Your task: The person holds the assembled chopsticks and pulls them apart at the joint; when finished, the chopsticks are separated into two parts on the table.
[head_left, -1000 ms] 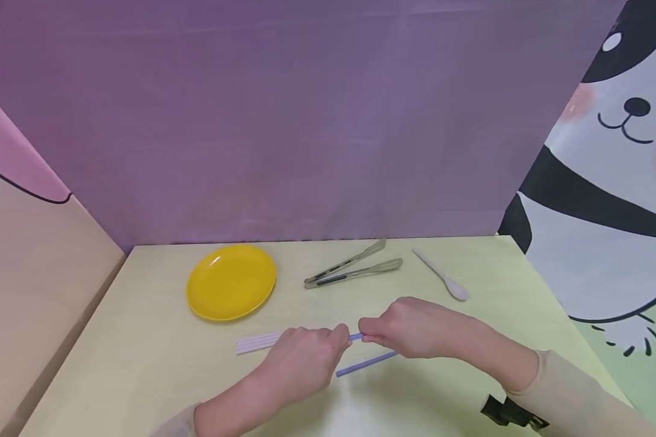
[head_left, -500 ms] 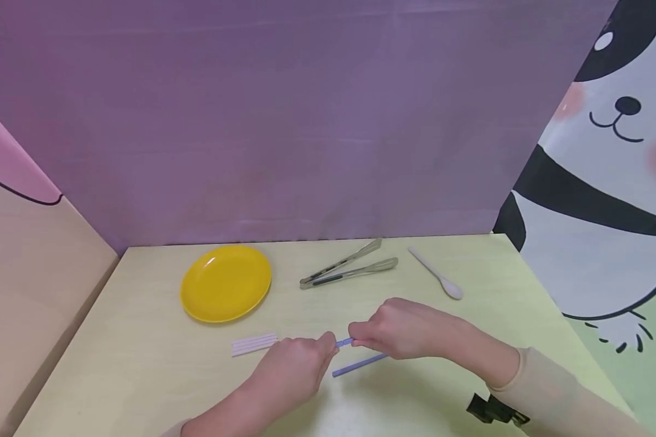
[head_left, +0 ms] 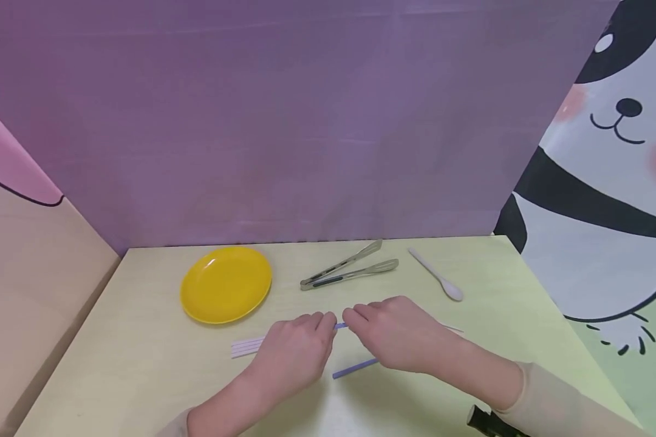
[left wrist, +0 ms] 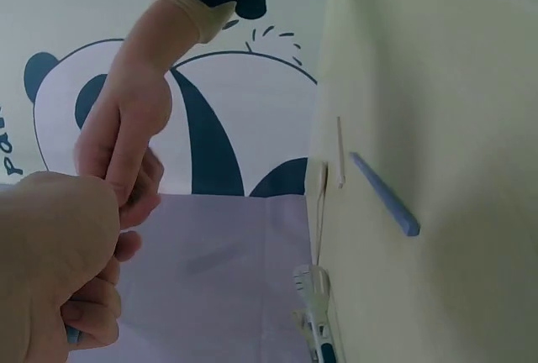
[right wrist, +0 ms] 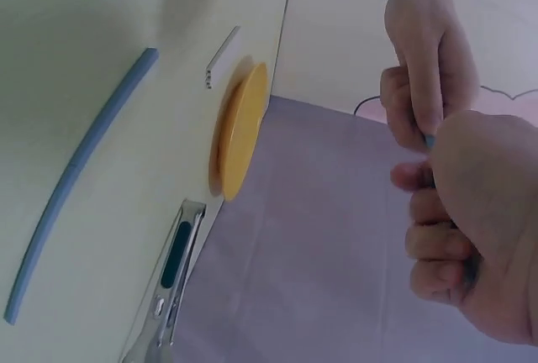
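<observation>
Both hands hold a thin blue stick [head_left: 341, 326] between them, above the table. My left hand [head_left: 297, 346] grips one end and my right hand [head_left: 396, 334] the other, with a short blue piece showing in the gap. Most of the stick is hidden in the fists. In the right wrist view my left hand [right wrist: 430, 60] and right hand [right wrist: 483, 228] are close together, fingers curled. Below them a second blue stick [head_left: 355, 368] lies on the table, partly covered by the right hand in the head view; its long slim body [right wrist: 76, 165] shows in the right wrist view.
A yellow plate [head_left: 226, 285] stands at the back left, metal tongs [head_left: 350, 267] at the back middle. A pale spoon [head_left: 437, 276] lies right of them. Several white sticks [head_left: 247, 347] lie left of my left hand; a thin pale stick [head_left: 452, 329] pokes out beyond the right.
Both hands have risen a little and turned, with more knuckles showing. The held blue piece sits slightly higher. The thin pale stick's end has come into sight beside the right hand.
</observation>
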